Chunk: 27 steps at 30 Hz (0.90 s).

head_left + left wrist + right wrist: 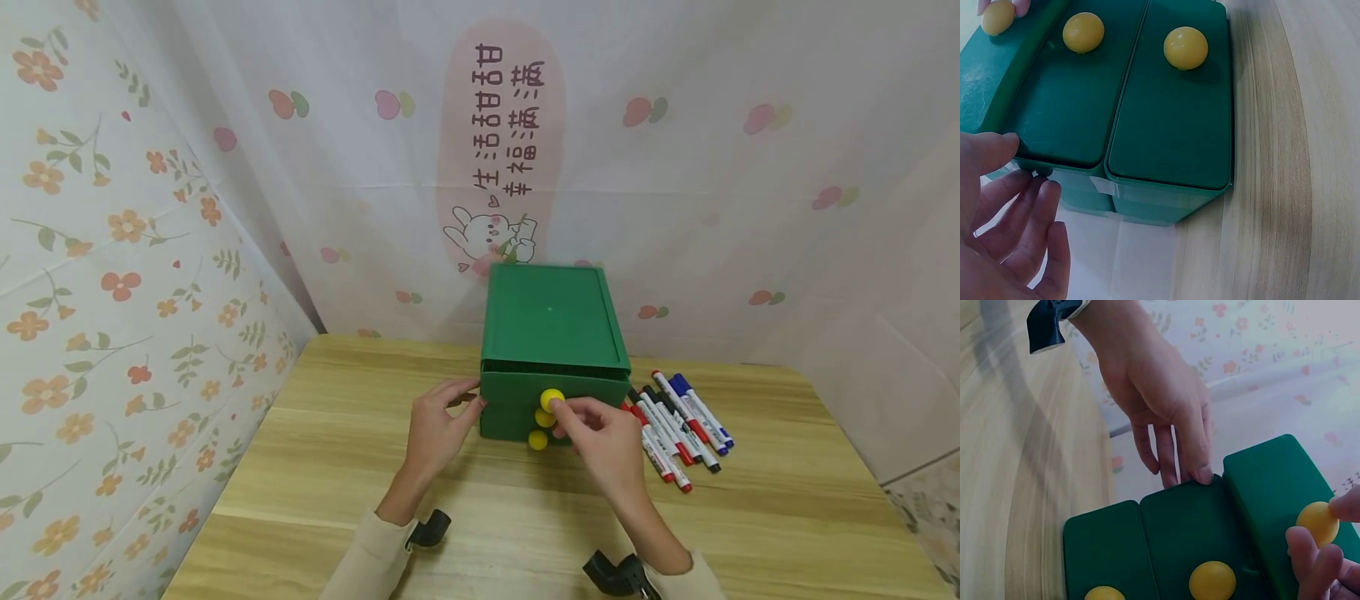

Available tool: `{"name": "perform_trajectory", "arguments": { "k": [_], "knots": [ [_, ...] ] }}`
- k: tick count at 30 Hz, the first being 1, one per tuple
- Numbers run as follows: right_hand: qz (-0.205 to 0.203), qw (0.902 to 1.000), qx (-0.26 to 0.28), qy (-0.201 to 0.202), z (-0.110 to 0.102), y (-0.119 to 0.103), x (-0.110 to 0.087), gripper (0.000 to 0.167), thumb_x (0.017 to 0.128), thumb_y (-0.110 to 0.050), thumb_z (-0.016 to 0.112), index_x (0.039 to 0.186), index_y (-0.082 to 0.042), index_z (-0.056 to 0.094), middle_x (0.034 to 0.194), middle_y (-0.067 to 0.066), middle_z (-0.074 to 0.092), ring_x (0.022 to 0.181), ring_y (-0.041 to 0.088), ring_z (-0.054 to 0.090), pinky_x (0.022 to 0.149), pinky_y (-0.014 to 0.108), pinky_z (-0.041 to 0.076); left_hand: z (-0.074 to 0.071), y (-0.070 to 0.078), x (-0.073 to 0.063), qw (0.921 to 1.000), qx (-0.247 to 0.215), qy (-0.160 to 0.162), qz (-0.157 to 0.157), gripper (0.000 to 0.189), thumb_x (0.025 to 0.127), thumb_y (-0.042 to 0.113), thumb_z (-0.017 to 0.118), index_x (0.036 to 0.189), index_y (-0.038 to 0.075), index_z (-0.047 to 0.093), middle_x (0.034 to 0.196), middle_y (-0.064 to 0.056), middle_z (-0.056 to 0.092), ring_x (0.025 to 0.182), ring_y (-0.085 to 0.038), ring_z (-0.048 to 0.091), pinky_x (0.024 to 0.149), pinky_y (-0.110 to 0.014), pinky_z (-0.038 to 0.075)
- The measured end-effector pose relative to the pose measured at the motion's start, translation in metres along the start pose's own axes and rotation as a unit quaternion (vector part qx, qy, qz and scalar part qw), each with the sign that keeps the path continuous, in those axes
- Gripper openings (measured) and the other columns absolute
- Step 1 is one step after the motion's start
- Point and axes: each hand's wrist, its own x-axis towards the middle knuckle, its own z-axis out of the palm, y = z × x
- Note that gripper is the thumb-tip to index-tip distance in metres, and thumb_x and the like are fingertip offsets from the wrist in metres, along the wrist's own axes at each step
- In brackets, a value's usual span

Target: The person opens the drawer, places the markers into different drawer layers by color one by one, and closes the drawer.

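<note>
- Head view: pinching knob [552, 400] with right grip [609, 446], touching box [551, 321] with relaxed left grip [438, 425]
- Out only partway, seemingly: top drawer [516, 398]
- Outside, toward surface's [810, 492] back-right corner: markers [679, 407]

Two lines of Chinese characters can be read, both printed in dark brown on the pink oval [458, 108] of the white backdrop cloth [697, 258]. The left line [487, 121] says 生活甜甜, and the right line [525, 121] says 幸福满满. In the head view both lie sideways, running from bottom to top. The white barrels of the marker pens [666, 427] on the desk [352, 417] carry small dark print, too fine to make out. In the right wrist view, a few dark strokes [1349, 482] at the right edge are unreadable.
</note>
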Motion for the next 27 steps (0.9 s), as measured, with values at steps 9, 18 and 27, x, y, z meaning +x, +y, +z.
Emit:
{"name": "perform_trajectory", "arguments": {
  "k": [9, 18, 27],
  "knots": [
    [0.005, 1.0000, -0.004, 0.004, -0.002, -0.004, -0.013, 0.025, 0.103, -0.032, 0.081, 0.098, -0.008, 0.086, 0.076, 0.002, 0.076, 0.077, 0.019, 0.068, 0.060, 0.029, 0.043, 0.001, -0.001, 0.000, 1.0000, 0.005, 0.005, 0.002, 0.022, 0.102, 0.005, 0.077, 0.122, 0.005, 0.084, 0.115, -0.004, 0.081, 0.096, -0.021, 0.080, 0.090, -0.050, 0.065],
    [0.023, 0.9997, -0.007, 0.003, -0.005, -0.009, -0.026, 0.024, 0.102, -0.031, 0.083, 0.097, -0.008, 0.085, 0.074, 0.004, 0.074, 0.071, 0.019, 0.067, 0.061, 0.027, 0.045, 0.001, -0.001, 0.000, 0.9999, 0.009, 0.007, 0.004, 0.021, 0.101, 0.008, 0.079, 0.122, 0.005, 0.084, 0.116, -0.003, 0.082, 0.096, -0.019, 0.080, 0.090, -0.048, 0.066],
    [0.058, 0.9982, -0.013, -0.004, -0.007, -0.014, -0.040, 0.026, 0.100, -0.033, 0.085, 0.101, -0.007, 0.085, 0.074, 0.002, 0.073, 0.070, 0.019, 0.067, 0.061, 0.026, 0.048, 0.001, -0.004, 0.000, 0.9999, 0.007, 0.007, 0.002, 0.021, 0.102, 0.010, 0.081, 0.122, 0.007, 0.084, 0.116, -0.003, 0.082, 0.095, -0.017, 0.080, 0.091, -0.047, 0.065]
  ]
}}
